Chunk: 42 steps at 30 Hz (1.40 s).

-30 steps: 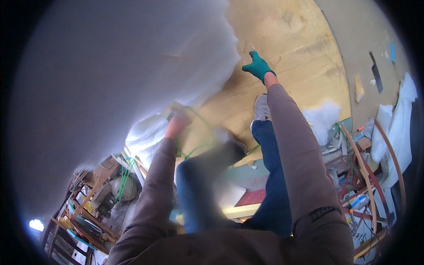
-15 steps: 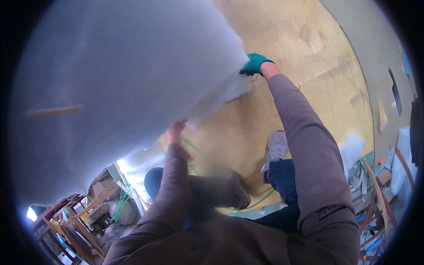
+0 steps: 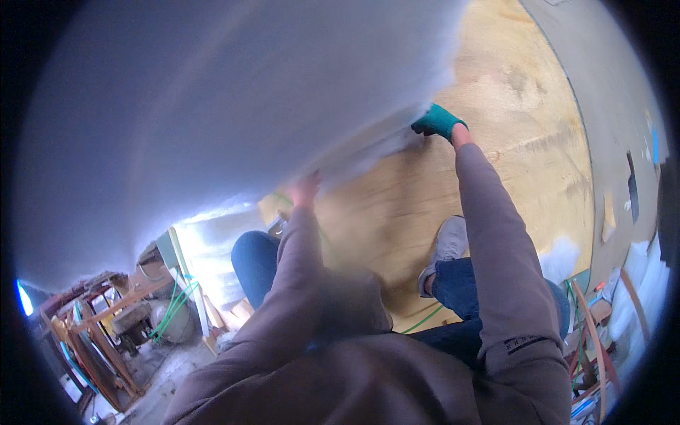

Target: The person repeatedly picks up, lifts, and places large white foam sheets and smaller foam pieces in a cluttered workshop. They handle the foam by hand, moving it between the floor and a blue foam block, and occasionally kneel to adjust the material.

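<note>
A large, thick sheet of white batting (image 3: 234, 99) hangs raised across the left and upper part of the view. My left hand (image 3: 304, 190), bare and a little blurred, is closed on its near edge, with its fingertips partly hidden against the fluff. Farther to the right, my right hand (image 3: 438, 122), in a green glove, grips the same sheet near its right corner. Under the batting lies a wide plywood board (image 3: 517, 142) with dark smudges. One grey shoe (image 3: 449, 239) of mine rests on this board.
A grey surface (image 3: 609, 127) borders the board's right side. Wooden strips (image 3: 595, 340) and white fluff scraps (image 3: 559, 258) lie at the lower right. Toward the lower left are a rounded tank (image 3: 173, 319), a green hose (image 3: 170, 312) and stacked wooden frames (image 3: 99, 347).
Both hands have shifted to the right with the batting's edge. The sheet now reaches farther right over the board, and its lower left part has lifted, showing more floor.
</note>
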Each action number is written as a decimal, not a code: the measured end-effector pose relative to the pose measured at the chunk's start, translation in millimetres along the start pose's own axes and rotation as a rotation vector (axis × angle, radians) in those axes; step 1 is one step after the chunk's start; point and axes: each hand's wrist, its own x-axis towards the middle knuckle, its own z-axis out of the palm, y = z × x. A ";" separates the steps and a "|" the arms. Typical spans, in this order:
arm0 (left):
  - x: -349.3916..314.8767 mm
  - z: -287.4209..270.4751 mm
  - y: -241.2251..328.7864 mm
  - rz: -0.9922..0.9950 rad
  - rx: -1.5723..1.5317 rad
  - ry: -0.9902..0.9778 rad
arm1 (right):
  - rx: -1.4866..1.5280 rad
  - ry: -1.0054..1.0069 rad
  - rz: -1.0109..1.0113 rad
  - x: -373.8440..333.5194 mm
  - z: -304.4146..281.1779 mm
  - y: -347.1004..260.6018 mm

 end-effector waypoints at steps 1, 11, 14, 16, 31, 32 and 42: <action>-1.9 2.4 9.2 0.043 -0.049 0.015 | 0.084 0.023 0.036 5.8 3.6 8.4; -37.3 9.2 76.9 0.122 0.587 -0.019 | -0.157 0.521 -0.106 43.2 14.0 59.8; -35.2 12.3 87.1 0.098 0.888 -0.045 | -1.302 0.517 -0.525 64.7 8.9 85.3; -35.2 15.9 92.0 0.099 0.686 0.050 | -1.519 0.424 -0.465 79.7 2.8 104.6; -47.9 81.9 185.1 -0.291 -0.639 0.549 | -1.800 -0.019 -0.430 59.0 -103.0 101.0; -47.2 83.6 188.1 -0.297 -0.641 0.590 | -1.856 -0.079 -0.322 56.4 -107.7 95.0; -44.6 90.6 193.2 -0.485 -0.732 0.693 | -1.355 -0.111 -0.345 38.3 -82.1 79.5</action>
